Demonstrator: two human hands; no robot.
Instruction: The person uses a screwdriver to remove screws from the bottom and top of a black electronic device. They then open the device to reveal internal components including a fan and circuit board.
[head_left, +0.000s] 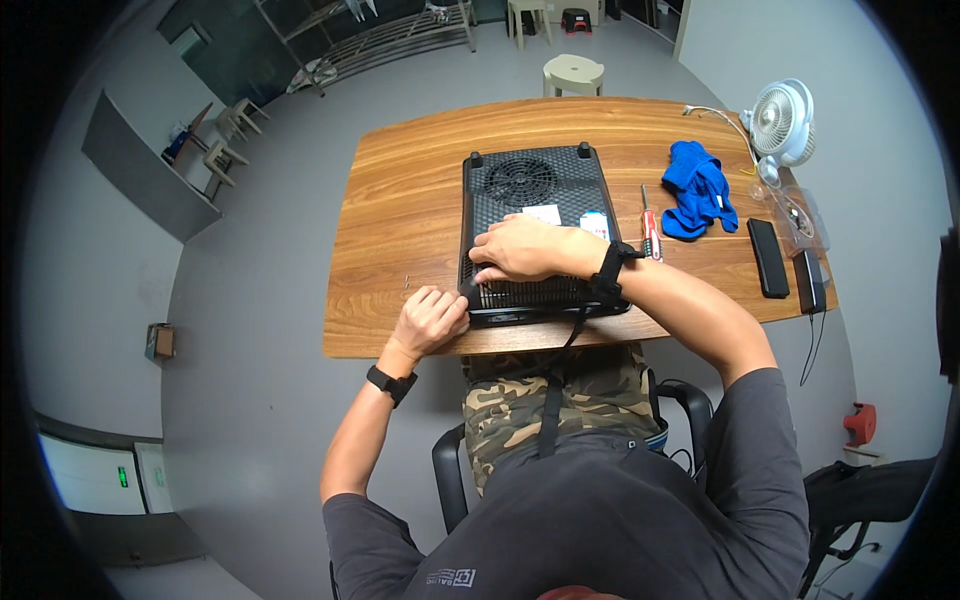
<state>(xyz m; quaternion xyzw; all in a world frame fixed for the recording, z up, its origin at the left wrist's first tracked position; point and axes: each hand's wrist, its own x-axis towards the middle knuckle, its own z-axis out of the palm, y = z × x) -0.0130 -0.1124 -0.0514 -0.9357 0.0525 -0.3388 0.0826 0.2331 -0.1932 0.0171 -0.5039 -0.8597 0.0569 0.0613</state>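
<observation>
One dark-grey short-sleeved shirt (pixel 600 510) covers me. My left hand (pixel 432 320) and right hand (pixel 522 247) curl their fingers against one black rectangular plastic appliance (pixel 545 195) at the brown wooden surface's (pixel 400 210) near edge; pinching, I cannot tell. Rightward: one red-and-white-handled screwdriver (pixel 650 235), one crumpled blue cloth (pixel 698 190).

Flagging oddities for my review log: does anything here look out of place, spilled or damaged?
Mildly: an apparent induction cooker lies upside down, feet up, and what look like loose screws sit uncontained on the tabletop to its left. The screwdriver on its right makes both seem deliberate. No spill or damage shows.
</observation>
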